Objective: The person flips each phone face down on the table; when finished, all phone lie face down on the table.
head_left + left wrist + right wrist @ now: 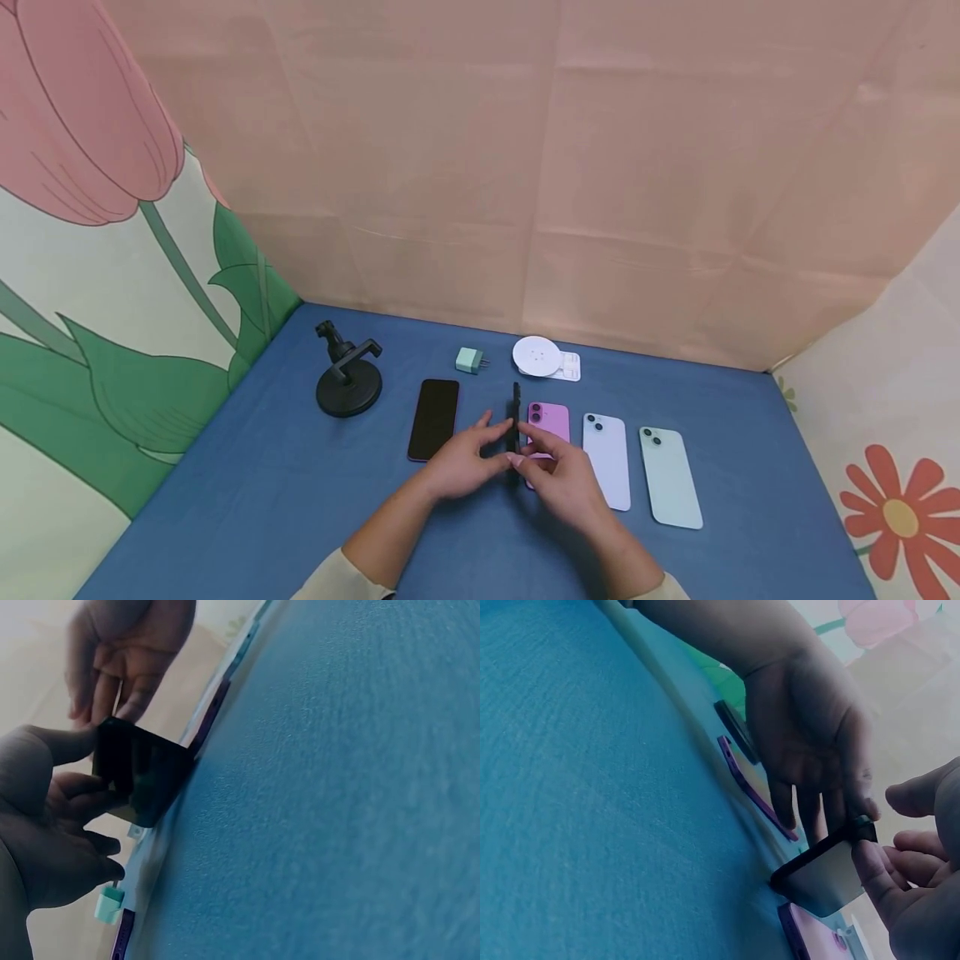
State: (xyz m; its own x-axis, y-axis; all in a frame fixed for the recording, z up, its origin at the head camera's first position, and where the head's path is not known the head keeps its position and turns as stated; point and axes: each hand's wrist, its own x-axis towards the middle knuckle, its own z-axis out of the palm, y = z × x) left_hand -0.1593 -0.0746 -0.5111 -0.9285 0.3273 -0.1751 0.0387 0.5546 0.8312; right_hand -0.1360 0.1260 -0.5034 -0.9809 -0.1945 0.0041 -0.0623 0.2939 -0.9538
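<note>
Edge-on in the head view, a black phone (515,404) stands between my two hands. My left hand (463,460) holds it from the left; in the left wrist view, the thumb lies at its upper edge and fingers lie against its dark glossy face (142,772). From the other side my right hand (561,482) grips it near the same end, a fingertip on its edge in the right wrist view, its greyish face (825,877) turned that way. A pink phone (551,417) lies just right of it, partly covered by the right hand.
A dark-screened phone (433,421) lies left of my hands; a lavender phone (607,462) and a pale green phone (670,479) lie right. Behind are a black stand (349,386), a green charger plug (469,360), a white disc (536,356) and a white card (570,367).
</note>
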